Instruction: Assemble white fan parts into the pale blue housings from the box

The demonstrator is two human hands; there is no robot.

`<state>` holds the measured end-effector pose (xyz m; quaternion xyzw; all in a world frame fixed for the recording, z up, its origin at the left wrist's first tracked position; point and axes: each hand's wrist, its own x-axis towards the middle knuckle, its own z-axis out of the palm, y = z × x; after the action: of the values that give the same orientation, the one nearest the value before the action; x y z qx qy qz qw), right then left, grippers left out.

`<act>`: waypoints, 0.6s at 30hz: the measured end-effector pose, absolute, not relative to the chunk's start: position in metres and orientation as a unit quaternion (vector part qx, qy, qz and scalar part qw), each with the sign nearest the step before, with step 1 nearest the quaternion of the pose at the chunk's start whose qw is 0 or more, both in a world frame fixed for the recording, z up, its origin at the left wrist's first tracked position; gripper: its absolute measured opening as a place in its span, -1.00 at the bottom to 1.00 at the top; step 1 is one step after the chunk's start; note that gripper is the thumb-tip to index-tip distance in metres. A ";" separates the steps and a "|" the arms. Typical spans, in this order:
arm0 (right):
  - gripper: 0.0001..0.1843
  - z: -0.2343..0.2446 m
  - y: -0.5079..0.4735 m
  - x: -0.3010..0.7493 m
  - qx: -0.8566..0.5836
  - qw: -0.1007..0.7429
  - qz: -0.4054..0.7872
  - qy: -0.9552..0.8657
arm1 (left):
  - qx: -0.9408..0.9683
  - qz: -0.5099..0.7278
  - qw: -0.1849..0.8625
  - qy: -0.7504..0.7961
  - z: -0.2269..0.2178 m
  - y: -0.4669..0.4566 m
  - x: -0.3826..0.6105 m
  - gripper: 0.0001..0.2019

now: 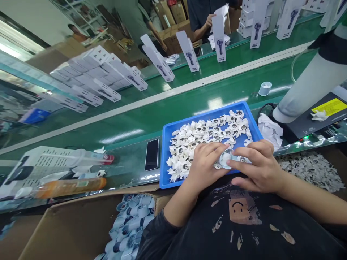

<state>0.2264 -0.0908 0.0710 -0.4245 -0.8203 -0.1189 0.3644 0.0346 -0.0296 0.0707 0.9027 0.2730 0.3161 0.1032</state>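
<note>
My left hand is closed around a light-blue round plastic housing at the near edge of a blue tray. A white piece shows inside the housing's opening; its exact shape is unclear. Fingertips of my right hand reach to the opening and touch there, with the fingers apart and the thumb held off below. Beneath and beyond both hands, the tray bears many small white fan wheels with dark round centres.
A phone lies left of the tray, an orange bottle farther left. Below, a cardboard box holds blue housings. Crumpled paper and a black device stand right. White cartons line the green belt; people are behind it.
</note>
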 end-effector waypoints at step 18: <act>-0.79 0.035 -0.119 0.268 -0.399 0.460 -0.077 -0.790 | 0.718 0.155 0.115 0.669 0.070 0.162 0.008 -0.39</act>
<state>0.2680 -0.1188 0.0352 -0.3987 -0.7899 -0.0766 0.4596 0.0080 0.1624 0.0700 0.7181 0.6686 0.1555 0.1147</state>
